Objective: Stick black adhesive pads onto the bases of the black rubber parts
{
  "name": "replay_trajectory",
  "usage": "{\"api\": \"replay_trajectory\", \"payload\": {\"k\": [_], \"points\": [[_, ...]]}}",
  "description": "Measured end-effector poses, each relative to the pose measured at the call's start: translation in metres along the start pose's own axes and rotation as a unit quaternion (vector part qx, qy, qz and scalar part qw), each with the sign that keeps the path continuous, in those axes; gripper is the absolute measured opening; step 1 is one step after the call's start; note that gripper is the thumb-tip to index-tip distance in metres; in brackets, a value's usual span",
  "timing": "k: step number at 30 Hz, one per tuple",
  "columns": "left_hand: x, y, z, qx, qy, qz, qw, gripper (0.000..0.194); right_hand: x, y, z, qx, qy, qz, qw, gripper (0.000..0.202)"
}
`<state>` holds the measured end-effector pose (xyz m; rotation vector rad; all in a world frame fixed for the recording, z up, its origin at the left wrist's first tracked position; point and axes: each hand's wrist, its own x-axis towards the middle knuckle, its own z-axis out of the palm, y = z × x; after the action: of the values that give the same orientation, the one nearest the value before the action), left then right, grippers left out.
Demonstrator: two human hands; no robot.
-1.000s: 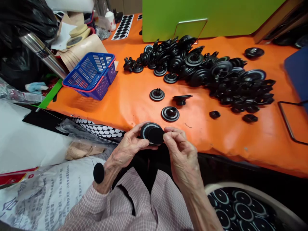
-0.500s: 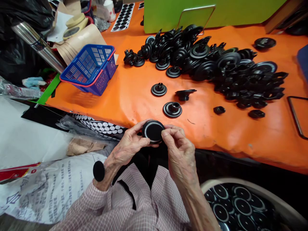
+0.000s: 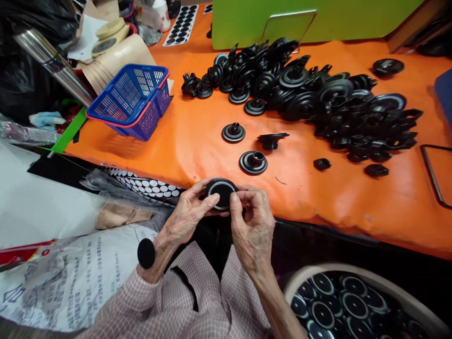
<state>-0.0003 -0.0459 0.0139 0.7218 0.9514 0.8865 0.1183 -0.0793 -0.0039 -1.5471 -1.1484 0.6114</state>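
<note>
Both hands hold one round black disc part (image 3: 223,192) with a pale ring, just off the table's front edge. My left hand (image 3: 190,207) grips its left side, thumb lying on the face. At the right rim, my right hand (image 3: 251,221) pinches with thumb and bent fingers. A black round pad (image 3: 146,253) clings to my left wrist. Past the hands on the orange table (image 3: 169,155) lie loose black flanged parts (image 3: 253,162), one tipped on its side (image 3: 271,140). A large heap of such parts (image 3: 303,89) spreads behind them.
A blue basket (image 3: 141,117) stands at the left of the table. A sheet of black dots (image 3: 181,26) lies at the back, near a green board (image 3: 240,23). At lower right is a round tub (image 3: 296,282) of ringed discs. White bags (image 3: 70,278) lie at lower left.
The disc has shifted slightly left in my hands. My left thumb has moved further onto its face, and my right hand has moved left and turned more upright.
</note>
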Motion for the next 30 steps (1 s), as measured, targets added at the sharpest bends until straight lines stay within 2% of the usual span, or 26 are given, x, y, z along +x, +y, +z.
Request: {"api": "replay_trajectory", "payload": {"k": [5, 10, 15, 17, 20, 24, 27, 29, 30], "points": [[0.001, 0.000, 0.001, -0.008, 0.028, 0.003, 1.000, 0.037, 0.000, 0.002, 0.006, -0.094, 0.021, -0.102, 0.990, 0.010], [0.002, -0.001, -0.001, -0.010, 0.044, 0.009, 0.999, 0.036, 0.001, 0.005, 0.012, -0.123, 0.012, -0.125, 0.984, 0.010], [0.004, -0.001, -0.006, -0.007, 0.044, 0.006, 0.999, 0.035, 0.002, 0.007, 0.014, -0.093, 0.018, -0.094, 0.991, 0.003], [0.008, 0.003, -0.008, -0.004, 0.032, 0.001, 0.999, 0.034, 0.007, 0.009, 0.011, -0.067, -0.001, -0.061, 0.996, 0.008], [0.024, 0.016, -0.013, 0.015, 0.036, 0.022, 0.999, 0.036, 0.026, 0.018, 0.005, -0.066, -0.015, -0.040, 0.997, 0.014], [0.065, 0.036, -0.026, 0.069, 0.083, 0.100, 0.989, 0.046, 0.066, 0.041, -0.001, -0.176, 0.044, -0.068, 0.981, 0.030], [0.095, 0.047, -0.040, 0.136, 0.114, 0.129, 0.976, 0.056, 0.091, 0.056, -0.002, -0.230, 0.031, -0.070, 0.970, 0.035], [0.106, 0.054, -0.050, 0.230, 0.134, 0.132, 0.955, 0.057, 0.099, 0.061, -0.004, -0.224, 0.017, -0.074, 0.972, 0.033], [0.106, 0.056, -0.053, 0.294, 0.156, 0.144, 0.932, 0.057, 0.100, 0.061, -0.007, -0.205, 0.016, -0.074, 0.976, 0.032]]}}
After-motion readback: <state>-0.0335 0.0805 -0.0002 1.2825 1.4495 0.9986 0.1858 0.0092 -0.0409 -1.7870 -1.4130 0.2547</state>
